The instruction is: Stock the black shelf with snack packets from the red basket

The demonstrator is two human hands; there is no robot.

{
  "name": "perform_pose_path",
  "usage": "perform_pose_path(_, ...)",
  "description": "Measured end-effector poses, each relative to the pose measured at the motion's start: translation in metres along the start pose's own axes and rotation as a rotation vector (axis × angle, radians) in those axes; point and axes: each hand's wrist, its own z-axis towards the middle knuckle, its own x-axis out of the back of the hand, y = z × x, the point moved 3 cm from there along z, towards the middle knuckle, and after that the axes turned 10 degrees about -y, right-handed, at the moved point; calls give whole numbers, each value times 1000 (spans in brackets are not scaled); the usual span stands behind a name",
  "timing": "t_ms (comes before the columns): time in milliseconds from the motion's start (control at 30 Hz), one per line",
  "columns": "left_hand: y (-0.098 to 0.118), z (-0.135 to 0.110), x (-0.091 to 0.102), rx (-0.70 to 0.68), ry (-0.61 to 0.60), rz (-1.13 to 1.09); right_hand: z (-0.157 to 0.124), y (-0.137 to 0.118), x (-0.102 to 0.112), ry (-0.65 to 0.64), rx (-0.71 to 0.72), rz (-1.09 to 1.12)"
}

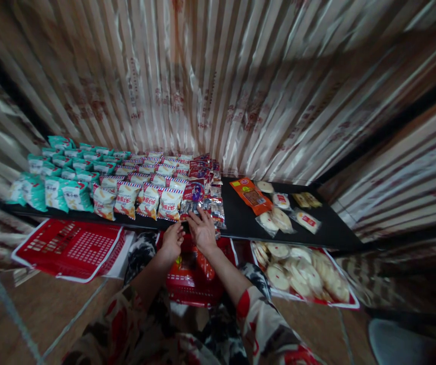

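At the front edge of the black shelf [240, 223], my right hand [202, 230] rests with fingers stretched out against a dark red and purple snack packet [194, 191]. Just left of it, my left hand [172, 239] has its fingers curled in near the packet's lower corner; whether anything is between them is hidden. More dark red packets [202, 167] stand in a row behind. Beside them on the left are rows of white and red snack bags [148, 200], then teal bags [77, 195].
An orange packet [251, 195] and several round wrapped flatbreads [281, 220] lie on the shelf's right part. Below are a red basket [195, 296] between my knees, another basket [69, 248] at left and a basket of flatbreads [301, 271] at right. Striped sheeting [218, 86] hangs behind.
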Motion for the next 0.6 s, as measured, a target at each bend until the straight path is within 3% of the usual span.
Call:
perform_pose_path(333, 3, -3, 7, 63, -24, -80, 0, 5, 3, 84, -8, 62)
perform_pose_path(500, 2, -7, 3, 47, -86, -105, -1, 7, 5, 99, 10, 66)
perform_pose_path(600, 4, -4, 4, 9, -55, -94, -2, 9, 6, 101, 14, 81)
